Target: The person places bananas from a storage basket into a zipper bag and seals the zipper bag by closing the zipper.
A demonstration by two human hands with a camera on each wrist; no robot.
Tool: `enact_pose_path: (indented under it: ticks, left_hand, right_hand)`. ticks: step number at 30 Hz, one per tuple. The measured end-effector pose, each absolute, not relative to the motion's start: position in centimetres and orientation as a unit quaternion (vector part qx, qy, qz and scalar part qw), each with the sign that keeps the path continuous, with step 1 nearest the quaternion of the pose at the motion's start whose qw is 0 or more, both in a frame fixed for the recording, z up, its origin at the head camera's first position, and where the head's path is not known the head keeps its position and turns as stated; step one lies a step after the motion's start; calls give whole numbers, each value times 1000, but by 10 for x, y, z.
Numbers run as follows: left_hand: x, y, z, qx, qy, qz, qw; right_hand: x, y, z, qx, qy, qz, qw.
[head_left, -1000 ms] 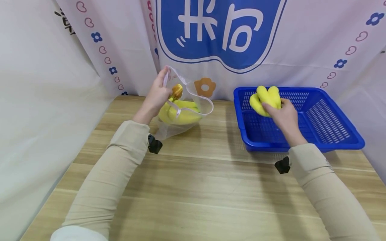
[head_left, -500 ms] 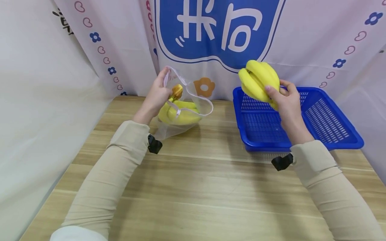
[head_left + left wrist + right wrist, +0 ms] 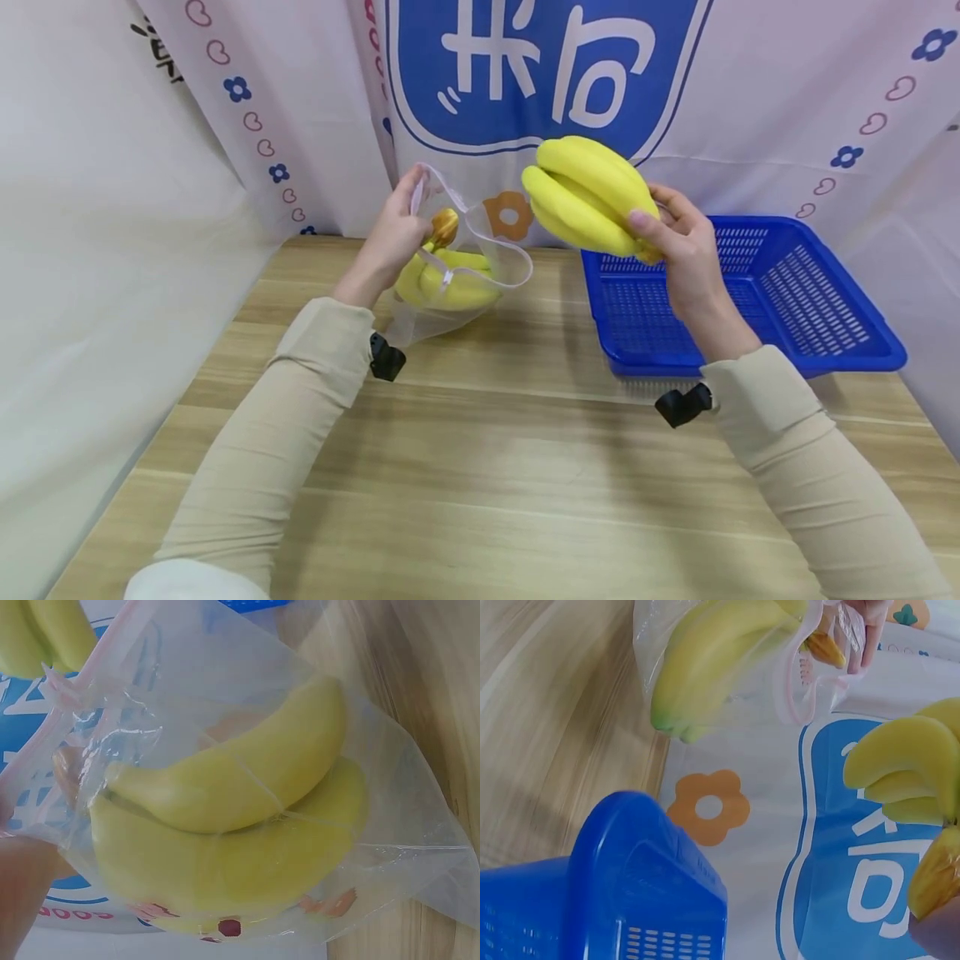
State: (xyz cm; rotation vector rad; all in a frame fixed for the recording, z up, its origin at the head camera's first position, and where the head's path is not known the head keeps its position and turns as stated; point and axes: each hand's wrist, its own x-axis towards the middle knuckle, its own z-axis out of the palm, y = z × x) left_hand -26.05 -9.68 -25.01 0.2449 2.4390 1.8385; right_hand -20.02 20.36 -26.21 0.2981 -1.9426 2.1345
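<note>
My left hand (image 3: 393, 231) pinches the pink-edged rim of a clear zip bag (image 3: 409, 327), keeping its mouth open. Inside the bag lies one bunch of bananas (image 3: 225, 825), its brown stem (image 3: 444, 227) up near my fingers. My right hand (image 3: 686, 250) grips a second bunch of bananas (image 3: 585, 196) by the stem end, in the air left of and above the blue basket, with the fruit pointing left toward the bag. In the right wrist view this bunch (image 3: 911, 761) shows at the right edge, thumb on its brown stem.
A blue plastic basket (image 3: 855, 362) with slotted sides stands at the table's back right. Behind the wooden table (image 3: 480, 467) hangs a white printed cloth (image 3: 750, 100) with a blue emblem. Another white sheet (image 3: 97, 250) covers the left side.
My right hand has lifted the second bunch of bananas up out of the basket and carried it left toward the bag. My left hand and the bag have stayed in place.
</note>
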Motion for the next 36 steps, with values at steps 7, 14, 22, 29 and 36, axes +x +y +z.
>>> enact_pose_path:
  ticks: [7,14,22,29,36]
  left_hand:
    - [-259,-96,-249,95,787,608,39]
    - [-260,-97,-251,90,791,603,43]
    - [-261,-96,-250,88,794,600,42]
    - [-260,-95,-250,93,793,600,44]
    - [-259,-95,-250,99,794,598,48]
  right_hand:
    - [-199,193,-260,140,-667,724,108]
    - [-202,187,-263,179,-644,737,103]
    - [-204,182,-268,202,-660,722,52]
    - [-204,179,-267,220,-692,688,-4]
    - [-204,178,-263,208,-736,643,-41]
